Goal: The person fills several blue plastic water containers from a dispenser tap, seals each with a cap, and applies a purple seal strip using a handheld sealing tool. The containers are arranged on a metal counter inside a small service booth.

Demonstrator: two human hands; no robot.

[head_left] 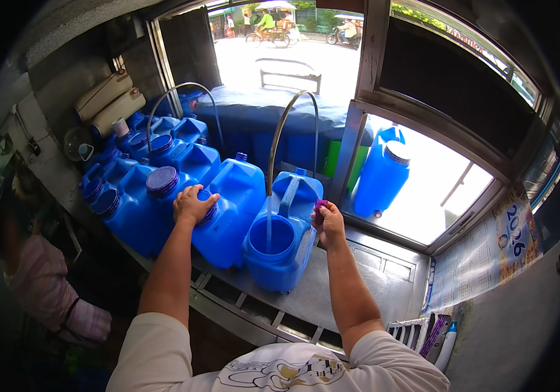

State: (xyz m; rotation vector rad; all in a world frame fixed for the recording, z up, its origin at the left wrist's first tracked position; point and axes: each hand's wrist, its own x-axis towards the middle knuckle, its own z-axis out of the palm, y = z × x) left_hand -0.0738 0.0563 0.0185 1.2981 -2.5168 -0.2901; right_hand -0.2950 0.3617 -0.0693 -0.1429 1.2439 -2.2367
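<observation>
My left hand (192,205) is closed over the dark blue screw cap (210,210) of a blue water jug (235,186), which stands upright on the metal counter. Between the fingers of my right hand (330,225) is a small purple object (320,208) whose kind I cannot make out. That hand is raised beside an uncapped blue jug (283,271). A thin stream of water runs into its wide mouth from a curved metal spout (275,144). Whether the cap under my left hand is tight cannot be seen.
Several capped blue jugs (133,212) crowd the left of the metal counter (358,281). A second curved spout (162,104) rises among them. One blue jug (382,171) stands at the right window opening. A person in a striped sleeve (57,291) is at the left.
</observation>
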